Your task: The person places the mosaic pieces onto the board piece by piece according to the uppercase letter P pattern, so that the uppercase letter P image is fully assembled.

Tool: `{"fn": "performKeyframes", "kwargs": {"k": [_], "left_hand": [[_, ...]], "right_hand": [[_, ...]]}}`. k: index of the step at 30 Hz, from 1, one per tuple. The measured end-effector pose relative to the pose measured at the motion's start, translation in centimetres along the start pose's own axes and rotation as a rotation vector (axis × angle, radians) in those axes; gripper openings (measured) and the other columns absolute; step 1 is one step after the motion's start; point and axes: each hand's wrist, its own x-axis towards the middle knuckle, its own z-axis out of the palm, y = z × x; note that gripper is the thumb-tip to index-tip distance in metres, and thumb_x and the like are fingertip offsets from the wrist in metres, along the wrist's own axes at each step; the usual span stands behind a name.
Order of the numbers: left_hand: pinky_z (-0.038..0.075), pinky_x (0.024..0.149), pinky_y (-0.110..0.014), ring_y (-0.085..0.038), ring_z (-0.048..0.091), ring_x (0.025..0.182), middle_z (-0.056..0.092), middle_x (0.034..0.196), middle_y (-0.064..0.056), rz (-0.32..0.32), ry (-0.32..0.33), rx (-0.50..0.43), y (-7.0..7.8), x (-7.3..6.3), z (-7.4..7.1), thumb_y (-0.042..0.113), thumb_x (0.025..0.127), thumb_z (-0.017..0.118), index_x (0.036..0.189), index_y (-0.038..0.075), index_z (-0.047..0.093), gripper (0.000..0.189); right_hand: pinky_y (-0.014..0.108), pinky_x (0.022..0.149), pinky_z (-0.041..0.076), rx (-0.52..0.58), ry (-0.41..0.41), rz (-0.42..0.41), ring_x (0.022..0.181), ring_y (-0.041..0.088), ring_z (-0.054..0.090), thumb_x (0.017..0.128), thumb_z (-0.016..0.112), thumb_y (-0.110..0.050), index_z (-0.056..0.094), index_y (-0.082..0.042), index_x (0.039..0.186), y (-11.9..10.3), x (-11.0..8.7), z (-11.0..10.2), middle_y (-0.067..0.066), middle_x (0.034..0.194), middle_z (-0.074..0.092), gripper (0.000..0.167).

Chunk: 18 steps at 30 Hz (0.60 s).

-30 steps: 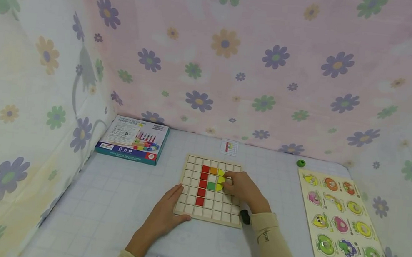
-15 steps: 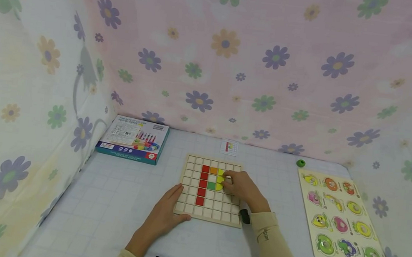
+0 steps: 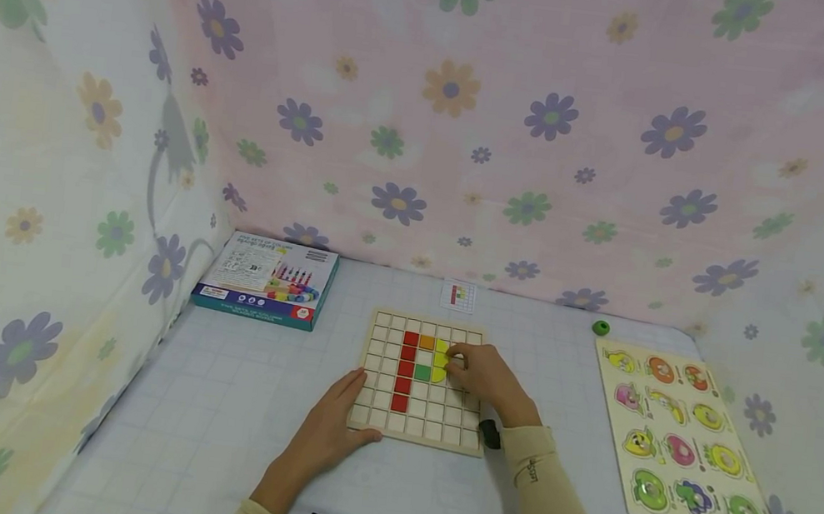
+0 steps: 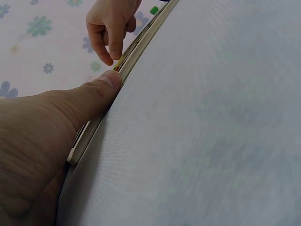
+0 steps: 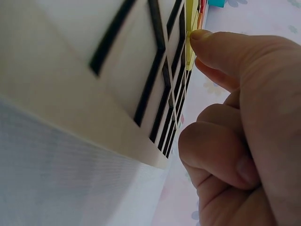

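A wooden grid board (image 3: 408, 437) lies on the table in front of me. Its cells hold a column of red square tiles (image 3: 408, 354), an orange tile (image 3: 427, 342), a green tile (image 3: 422, 372) and yellow tiles with rounded corners (image 3: 439, 361). My left hand (image 3: 326, 424) rests at the board's near left corner, fingers straight along the left side and thumb against the front edge. Over the board's right half, my right hand (image 3: 493, 379) has thumb and index fingertips at a yellow tile (image 5: 190, 49), its other fingers curled. The fingertips partly cover the tile's edge.
A small pattern card (image 3: 458, 295) stands behind the board. To the left lies a flat toy box (image 3: 266, 279). On the right are a fruit puzzle board (image 3: 621, 421) and a green bead (image 3: 601, 328). Flowered cloth walls (image 3: 495, 182) enclose the table.
Almost nothing differs. My right thumb and index finger shift very slightly at the yellow tiles, while the left hand stays at the board's corner.
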Motion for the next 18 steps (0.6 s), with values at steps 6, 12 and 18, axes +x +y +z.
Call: {"fn": "performKeyframes", "kwargs": {"k": [6,12,18], "left_hand": [[0.038,0.122,-0.046,-0.028,0.034,0.153,0.035,0.166,-0.006,0.001,-0.002,-0.003,0.1,0.0,-0.1,0.044,0.079,0.087,0.158,0.006,0.036,0.102],[0.038,0.122,-0.046,-0.028,0.034,0.153,0.034,0.166,-0.006,0.004,-0.002,0.009,0.0,-0.1,0.0,0.045,0.079,0.086,0.158,0.006,0.036,0.102],[0.038,0.122,-0.046,-0.028,0.034,0.153,0.034,0.166,-0.005,-0.005,-0.009,0.001,0.0,-0.2,0.0,0.043,0.079,0.087,0.159,0.007,0.035,0.102]], "right_hand": [[0.025,0.048,0.033,0.022,0.013,0.027,0.055,0.011,0.04,0.098,0.068,-0.03,0.074,-0.014,0.12,0.2,-0.1,0.0,-0.004,0.06,0.052,0.027],[0.025,0.048,0.032,0.06,0.035,0.034,0.055,0.011,0.039,0.098,0.067,-0.033,0.074,-0.014,0.12,0.4,-0.5,-0.1,-0.002,0.063,0.051,0.03],[0.027,0.051,0.034,0.08,0.071,0.048,0.057,0.013,0.039,0.099,0.068,-0.033,0.072,-0.014,0.123,0.8,-1.4,-0.2,0.003,0.071,0.056,0.031]]}}
